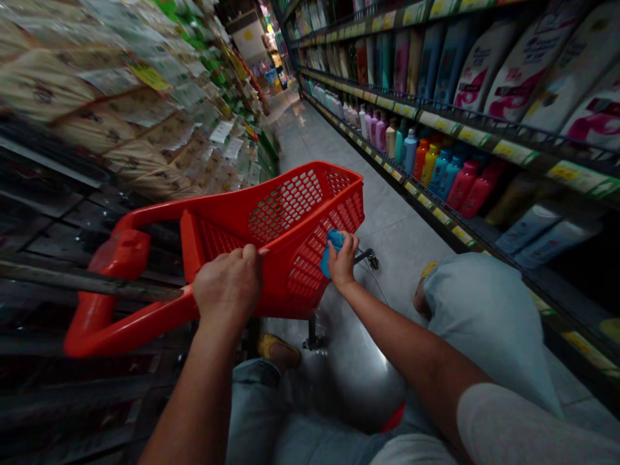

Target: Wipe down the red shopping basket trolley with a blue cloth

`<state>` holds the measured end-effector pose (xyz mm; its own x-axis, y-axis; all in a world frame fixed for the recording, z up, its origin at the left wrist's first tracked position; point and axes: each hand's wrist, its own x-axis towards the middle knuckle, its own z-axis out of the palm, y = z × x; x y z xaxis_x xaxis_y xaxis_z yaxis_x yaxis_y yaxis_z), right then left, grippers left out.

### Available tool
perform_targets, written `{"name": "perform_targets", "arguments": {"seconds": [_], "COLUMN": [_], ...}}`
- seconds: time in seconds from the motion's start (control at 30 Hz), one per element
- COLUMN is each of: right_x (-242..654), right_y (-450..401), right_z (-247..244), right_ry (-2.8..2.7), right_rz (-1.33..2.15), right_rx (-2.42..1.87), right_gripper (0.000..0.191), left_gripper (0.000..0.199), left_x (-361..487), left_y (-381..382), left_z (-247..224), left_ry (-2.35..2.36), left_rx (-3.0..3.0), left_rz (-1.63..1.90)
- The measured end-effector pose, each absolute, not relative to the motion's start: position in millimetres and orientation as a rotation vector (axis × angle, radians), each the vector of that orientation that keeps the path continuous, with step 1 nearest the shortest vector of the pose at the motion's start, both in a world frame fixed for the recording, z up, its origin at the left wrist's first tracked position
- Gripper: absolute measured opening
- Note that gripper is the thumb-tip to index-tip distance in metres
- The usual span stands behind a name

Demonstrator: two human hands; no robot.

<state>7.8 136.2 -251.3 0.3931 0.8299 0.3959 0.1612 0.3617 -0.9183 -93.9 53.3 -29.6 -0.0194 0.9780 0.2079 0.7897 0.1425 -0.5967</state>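
A red plastic shopping cart [281, 284] with perforated sides stands in front of me. My left hand [230, 281] is closed around the cart's near top rim, knuckles up. In my right hand [343, 258] is a bunched blue cloth [325, 258], pressed against the outside of the cart's perforated side wall. The cart's thick handle loop [92, 310] extends to the left, and a thin grey pole [97, 282] passes across it, ending near my left wrist.
Shelves of bottles [453, 171] line the right side. Hanging packaged goods [121, 110] fill the left. The grey tiled floor [310, 132] runs between them. My bent knees are below, the right one [484, 316] near the lower shelf.
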Motion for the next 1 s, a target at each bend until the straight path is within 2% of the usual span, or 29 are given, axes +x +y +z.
{"name": "perform_targets", "arguments": {"seconds": [0.07, 0.2, 0.3, 0.37, 0.47, 0.63, 0.7, 0.8, 1.0], "right_x": [1, -22, -17, -11, -15, -14, -2, 8, -6], "right_y": [126, 80, 81, 93, 96, 92, 109, 124, 94], "right_z": [-259, -289, -309, -309, -287, -221, -202, -184, -182], "right_ry": [-1.114, -1.519, -1.268, -1.089, -1.054, -1.278, -1.122, -1.059, -1.586], "right_rz": [0.591, 0.768, 0.825, 0.8, 0.781, 0.729, 0.679, 0.644, 0.616], "right_rx": [-1.137, -0.861, -1.136, -1.289, -1.292, -0.865, -0.961, -1.041, -0.711], "right_gripper": [0.034, 0.042, 0.03, 0.029, 0.031, 0.029, 0.027, 0.031, 0.041], "left_gripper": [0.048, 0.047, 0.048, 0.048, 0.05, 0.045, 0.04, 0.039, 0.021], "left_x": [-93, -90, -90, -90, -89, -84, -85, -94, -134], "left_y": [55, 58, 57, 56, 56, 57, 53, 37, -26], "left_z": [-30, -30, -31, -31, -33, -30, -27, -23, -18], "left_ry": [-1.854, -1.877, -1.883, -1.884, -1.896, -1.893, -1.831, -1.669, -1.388], "left_rx": [-1.687, -1.68, -1.686, -1.689, -1.696, -1.782, -1.89, -2.056, -1.891], "left_rz": [0.426, 0.417, 0.407, 0.392, 0.362, 0.328, 0.273, 0.047, -0.495]}}
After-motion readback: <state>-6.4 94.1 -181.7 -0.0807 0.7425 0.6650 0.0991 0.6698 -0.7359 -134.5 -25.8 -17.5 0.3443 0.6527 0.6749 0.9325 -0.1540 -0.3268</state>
